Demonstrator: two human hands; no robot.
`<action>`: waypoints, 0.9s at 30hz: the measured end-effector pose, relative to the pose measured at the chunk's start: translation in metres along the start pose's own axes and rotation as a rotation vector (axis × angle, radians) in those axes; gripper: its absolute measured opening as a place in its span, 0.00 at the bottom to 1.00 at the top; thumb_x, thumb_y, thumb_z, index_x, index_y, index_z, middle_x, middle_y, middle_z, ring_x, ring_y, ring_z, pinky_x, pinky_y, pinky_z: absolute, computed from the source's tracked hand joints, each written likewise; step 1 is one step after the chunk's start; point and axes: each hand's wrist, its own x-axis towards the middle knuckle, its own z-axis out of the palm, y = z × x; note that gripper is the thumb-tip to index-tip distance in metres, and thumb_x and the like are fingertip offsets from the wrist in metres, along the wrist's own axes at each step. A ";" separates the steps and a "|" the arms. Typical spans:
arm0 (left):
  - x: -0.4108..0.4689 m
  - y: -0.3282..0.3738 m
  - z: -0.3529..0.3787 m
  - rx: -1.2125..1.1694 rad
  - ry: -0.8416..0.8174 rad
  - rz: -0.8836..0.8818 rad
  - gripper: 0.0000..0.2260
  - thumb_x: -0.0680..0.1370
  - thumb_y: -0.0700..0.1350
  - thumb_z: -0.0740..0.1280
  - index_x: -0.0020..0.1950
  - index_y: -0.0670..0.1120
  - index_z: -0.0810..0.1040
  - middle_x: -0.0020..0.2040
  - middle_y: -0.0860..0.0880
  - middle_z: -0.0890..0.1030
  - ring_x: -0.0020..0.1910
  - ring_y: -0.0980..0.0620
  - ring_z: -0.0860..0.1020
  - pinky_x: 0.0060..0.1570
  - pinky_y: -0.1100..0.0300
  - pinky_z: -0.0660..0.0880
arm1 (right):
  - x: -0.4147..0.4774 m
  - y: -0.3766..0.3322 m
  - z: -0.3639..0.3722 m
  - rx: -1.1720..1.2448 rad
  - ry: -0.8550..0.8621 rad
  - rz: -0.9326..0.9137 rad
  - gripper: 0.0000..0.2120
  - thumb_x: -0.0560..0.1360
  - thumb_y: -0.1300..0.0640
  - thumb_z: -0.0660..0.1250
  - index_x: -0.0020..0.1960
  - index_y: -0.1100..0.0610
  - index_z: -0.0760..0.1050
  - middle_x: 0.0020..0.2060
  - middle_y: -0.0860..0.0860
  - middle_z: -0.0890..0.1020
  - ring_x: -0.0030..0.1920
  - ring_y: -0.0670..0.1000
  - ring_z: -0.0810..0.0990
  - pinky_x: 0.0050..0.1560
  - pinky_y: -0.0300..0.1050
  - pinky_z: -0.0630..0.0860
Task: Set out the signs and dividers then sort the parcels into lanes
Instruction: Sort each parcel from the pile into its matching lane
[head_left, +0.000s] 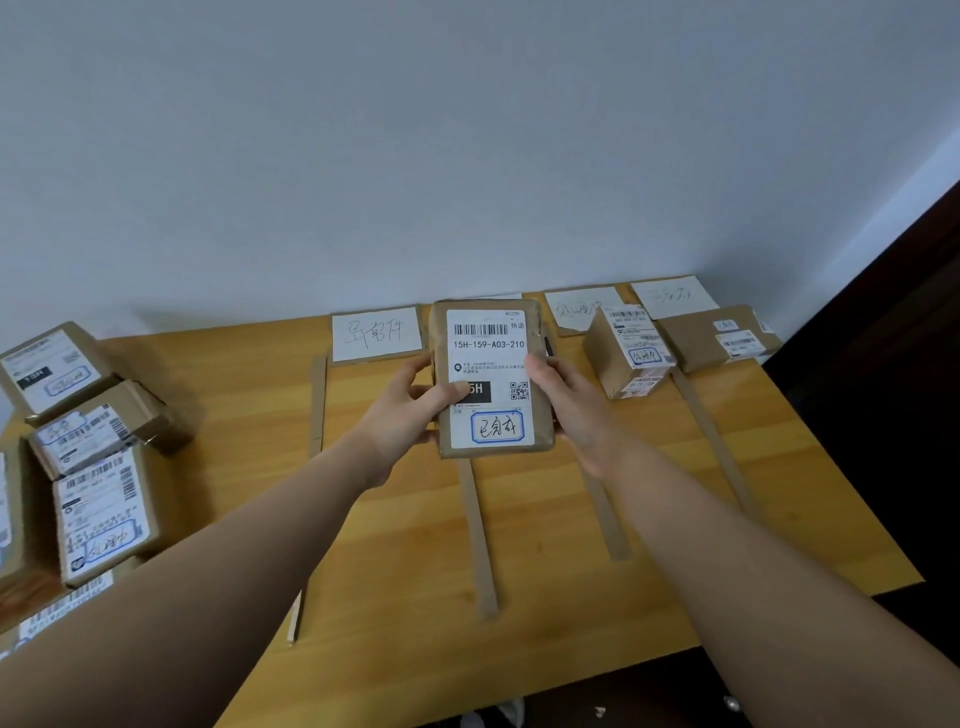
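Step in hand: sorting is judged to be under way, since the signs and dividers are already laid out and one parcel is held up with its label facing the camera.
Held parcel: a flat brown-paper parcel (491, 376) is kept upright at the centre of the frame, above the wooden table (395, 545); whether its lower edge touches the table cannot be told.
Left hand (410, 405): the parcel's left edge is gripped, with the thumb pressed on the label's black block and the fingers curled behind.
Right hand (566, 410): the right edge is held, thumb on the front; the fingers behind are hidden.
Signs: a handwritten sign (376, 332) lies left of the parcel, and two more (579, 309) (672, 296) lie at upper right along the wall; a further one seems hidden behind the parcel.
Dividers: four cardboard strips (317, 405) (480, 540) (605, 514) (711, 441) run towards the near edge and mark the lanes.
Sorted parcels: a small box (631, 348) and a flat carton (717, 338) are seen in the right-hand lanes.
Unsorted pile (98, 514): labelled parcels are stacked at the left of the frame.
Next move: the blue-framed handwriting on the label should be matched to a sign, and the parcel set flat between that lane's strips without nudging them.
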 end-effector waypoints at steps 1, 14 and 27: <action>0.003 0.000 0.001 0.007 -0.009 0.000 0.28 0.75 0.51 0.69 0.73 0.54 0.63 0.53 0.49 0.83 0.54 0.51 0.81 0.55 0.51 0.78 | 0.001 0.002 -0.001 0.009 0.006 0.000 0.21 0.75 0.41 0.64 0.63 0.51 0.71 0.49 0.49 0.85 0.51 0.51 0.83 0.56 0.52 0.79; 0.034 0.015 0.074 0.133 -0.021 -0.002 0.20 0.80 0.59 0.56 0.67 0.49 0.71 0.59 0.50 0.78 0.58 0.51 0.77 0.57 0.55 0.74 | 0.009 0.004 -0.094 0.020 0.214 0.021 0.23 0.73 0.39 0.67 0.60 0.54 0.72 0.50 0.50 0.85 0.50 0.51 0.83 0.56 0.52 0.78; 0.077 0.019 0.240 0.155 0.146 0.027 0.11 0.81 0.48 0.62 0.62 0.47 0.74 0.52 0.51 0.78 0.52 0.53 0.77 0.50 0.59 0.74 | 0.034 0.011 -0.297 -0.097 0.202 0.053 0.22 0.74 0.41 0.67 0.59 0.55 0.73 0.50 0.50 0.84 0.48 0.49 0.83 0.45 0.42 0.76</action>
